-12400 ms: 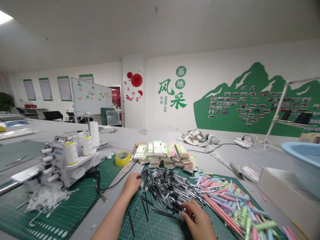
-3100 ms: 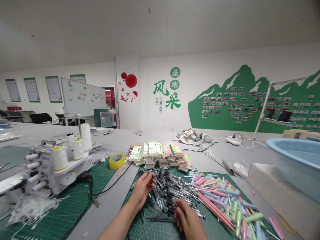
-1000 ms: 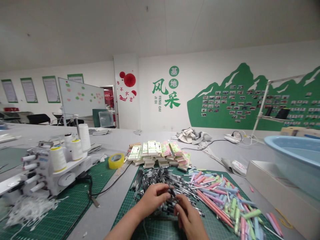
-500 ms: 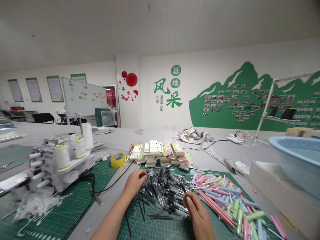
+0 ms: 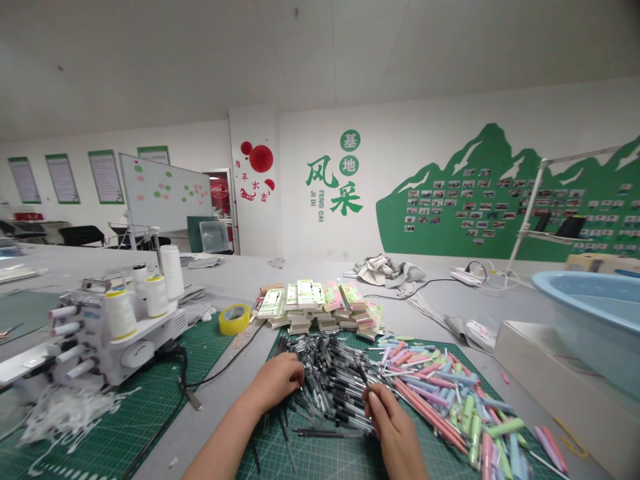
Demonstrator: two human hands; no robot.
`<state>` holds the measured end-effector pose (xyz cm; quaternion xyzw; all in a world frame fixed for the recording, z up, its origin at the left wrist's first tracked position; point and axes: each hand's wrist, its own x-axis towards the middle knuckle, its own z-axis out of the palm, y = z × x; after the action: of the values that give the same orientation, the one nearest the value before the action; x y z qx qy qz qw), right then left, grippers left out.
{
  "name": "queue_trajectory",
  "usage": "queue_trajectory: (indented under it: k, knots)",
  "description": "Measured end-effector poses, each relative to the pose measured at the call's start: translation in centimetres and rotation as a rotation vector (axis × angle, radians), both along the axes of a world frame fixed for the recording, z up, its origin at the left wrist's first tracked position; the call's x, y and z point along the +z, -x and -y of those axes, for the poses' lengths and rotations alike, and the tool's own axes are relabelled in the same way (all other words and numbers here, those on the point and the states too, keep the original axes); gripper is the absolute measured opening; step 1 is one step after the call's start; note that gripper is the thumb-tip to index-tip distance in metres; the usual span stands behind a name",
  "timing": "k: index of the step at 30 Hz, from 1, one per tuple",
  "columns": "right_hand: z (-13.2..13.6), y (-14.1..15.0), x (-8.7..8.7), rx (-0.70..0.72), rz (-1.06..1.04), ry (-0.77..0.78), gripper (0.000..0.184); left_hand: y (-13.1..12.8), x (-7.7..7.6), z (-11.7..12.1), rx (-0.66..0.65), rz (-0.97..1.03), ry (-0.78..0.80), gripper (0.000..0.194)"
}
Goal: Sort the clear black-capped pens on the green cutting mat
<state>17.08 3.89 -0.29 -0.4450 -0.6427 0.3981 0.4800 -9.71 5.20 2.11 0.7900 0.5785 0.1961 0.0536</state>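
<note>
A big heap of clear-barrelled pens with black caps (image 5: 333, 373) lies on the green cutting mat (image 5: 310, 460). At the heap's left edge is my left hand (image 5: 280, 379), its fingers curled together among the pens; what they pinch, if anything, is hidden. My right hand (image 5: 393, 420), at the heap's lower right, grips a black pen (image 5: 361, 372) between thumb and fingers, its tip pointing up and away. Below the heap one loose pen (image 5: 325, 433) lies crosswise, close to my right hand. Several thin dark pens lie under my left wrist.
Pastel pens or markers (image 5: 465, 400) spread to the right. Small notepads (image 5: 320, 303) are stacked behind the heap, with a yellow tape roll (image 5: 234, 320) beside them. An overlock sewing machine (image 5: 120, 333) stands left. A blue basin (image 5: 590, 313) and white box (image 5: 545, 387) flank the right.
My left hand has shifted right and slightly down, further into the pens. My right hand stays nearly in place, still holding the black pen. The view has turned slightly.
</note>
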Motion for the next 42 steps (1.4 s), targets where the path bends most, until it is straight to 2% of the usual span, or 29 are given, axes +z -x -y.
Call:
queue_trajectory:
  k: [13,20,25,31,35,38,42]
  knots:
    - [0.0,0.3,0.2,-0.023,-0.038,-0.034,0.029,-0.8,0.8,0.5,-0.031,-0.247,-0.034,0.012]
    - [0.2,0.5,0.7,-0.052,-0.021,-0.070,0.033,-1.4,1.0,0.9,-0.037,-0.239,-0.048,0.014]
    - [0.2,0.5,0.9,-0.063,0.017,-0.084,0.034,-2.1,1.2,0.9,0.008,-0.148,-0.110,0.014]
    - [0.2,0.5,0.8,-0.060,0.028,-0.088,0.032,-2.8,1.2,0.8,-0.001,0.038,-0.160,0.017]
    - [0.2,0.4,0.7,-0.040,0.058,-0.094,0.030,-3.0,0.9,0.4,0.010,0.254,-0.137,0.016]
    - [0.2,0.5,0.6,-0.002,0.132,-0.109,0.029,-3.4,0.5,-0.1,0.027,0.557,-0.059,0.011]
    - [0.3,0.8,0.2,0.052,0.252,-0.138,0.027,-4.6,0.4,-0.4,0.039,1.123,0.168,0.016]
